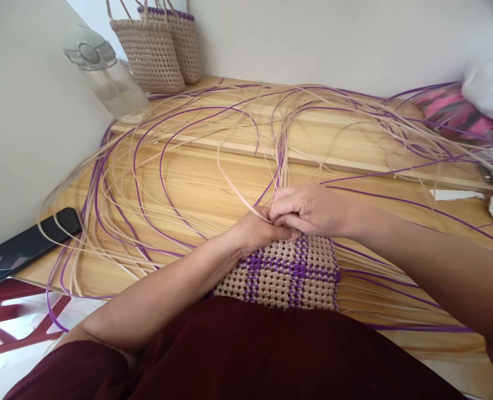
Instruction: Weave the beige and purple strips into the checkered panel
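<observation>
A woven panel (pixel 276 276) of beige and purple plastic cord lies at the table's near edge, against my dark red shirt. My left hand (pixel 258 230) is closed at the panel's far edge, its fingers partly hidden. Right beside it, my right hand (pixel 302 208) is closed too, thumb and fingers pinched together where the cords leave the weave. A loose beige cord (pixel 234 186) loops up from between the hands. Just beyond them a bundle of beige and purple cords (pixel 281 155) runs away from me. What exactly the fingertips grip is partly covered.
Long loose cords (pixel 146 183) spread over the wooden table (pixel 213 172) on both sides. A clear bottle (pixel 111 83) and woven bags (pixel 150 55) stand at the back left. A phone (pixel 30 244) lies at the left edge. Pink-and-grey packaging (pixel 450 111) sits at the far right.
</observation>
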The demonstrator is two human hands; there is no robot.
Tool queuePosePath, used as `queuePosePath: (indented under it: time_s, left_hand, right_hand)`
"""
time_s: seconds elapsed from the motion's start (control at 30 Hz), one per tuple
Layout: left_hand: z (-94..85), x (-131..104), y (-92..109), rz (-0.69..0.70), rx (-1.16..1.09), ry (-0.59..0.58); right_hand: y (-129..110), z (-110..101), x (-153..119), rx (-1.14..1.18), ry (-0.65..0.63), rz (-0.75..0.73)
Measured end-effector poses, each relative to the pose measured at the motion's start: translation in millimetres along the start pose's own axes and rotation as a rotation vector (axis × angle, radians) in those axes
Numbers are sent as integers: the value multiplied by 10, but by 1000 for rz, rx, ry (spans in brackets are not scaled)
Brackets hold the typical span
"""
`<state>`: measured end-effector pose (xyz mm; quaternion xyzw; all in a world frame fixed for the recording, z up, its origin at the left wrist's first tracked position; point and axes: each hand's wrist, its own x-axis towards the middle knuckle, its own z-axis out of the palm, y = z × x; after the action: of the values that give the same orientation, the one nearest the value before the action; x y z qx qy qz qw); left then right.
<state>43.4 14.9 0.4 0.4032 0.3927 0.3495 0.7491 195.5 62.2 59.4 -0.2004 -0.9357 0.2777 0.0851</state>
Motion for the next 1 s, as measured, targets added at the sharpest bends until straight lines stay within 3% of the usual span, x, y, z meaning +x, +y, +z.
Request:
queuePosePath:
  time_s: [0.2,0.37,0.43,0.5,0.57,0.63,0.77,0.9,1.0]
  left_hand:
    - [-1,-26,43,-22,-77,-37]
    - [2,-44,70,-29,-84,0]
    - [-13,-45,74,-70,-78,-29]
    - [-33,-43,77,-134,-73,-79]
    - [-49,-40,78,-187,-69,-97]
    - [-56,-37,79,-221,-70,-79]
    - [-61,-32,73,-221,-50,-73]
    - [-72,-28,49,-153,-3,-85]
    - [-73,-32,31,-91,79,-85]
  right_hand:
    - [79,-6,33,-1,-38,10]
    - [105,-22,80,32,-43,11]
    - [45,-39,40,78,26,92]
    - [-66,-42,-71,122,182,225]
    - [-198,-4,-247,117,358,366]
    - [-305,85,-448,61,444,477]
    - [-347,313,-699,21,460,617]
    - [-241,376,-630,213,469,723]
    - [-162,345,-535,412,378,672]
